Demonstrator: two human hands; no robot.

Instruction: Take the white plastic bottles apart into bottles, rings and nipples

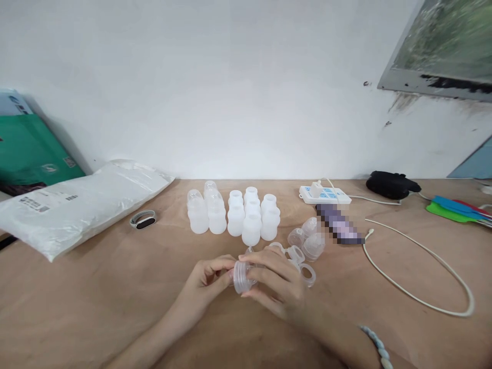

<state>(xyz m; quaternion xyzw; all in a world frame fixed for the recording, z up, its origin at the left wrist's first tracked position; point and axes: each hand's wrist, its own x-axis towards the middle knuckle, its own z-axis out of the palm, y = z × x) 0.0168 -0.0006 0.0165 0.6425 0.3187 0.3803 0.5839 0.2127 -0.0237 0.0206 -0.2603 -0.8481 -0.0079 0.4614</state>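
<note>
A clear ribbed plastic ring (241,277) was held just below the centre of the frame, above the worktop (161,312). It was pinched at its left edge between the thumb and fingers of the left hand (209,279), while its right side was gripped by the curled fingers of the right hand (280,284). The ring was judged to be light, fairly stiff and a little slippery, best taken by its ribbed rim. Three white bottles with clear domed tops (198,218) were counted left of centre; beside them, about seven open white bottles (251,230) were made out, though some were overlapped. Three loose clear domes (314,247) were seen right of centre, with at least three loose rings (308,275) near them, partly hidden by the right hand. One wristband (143,220) was seen at centre left, and one power strip (325,195) at centre right.
</note>
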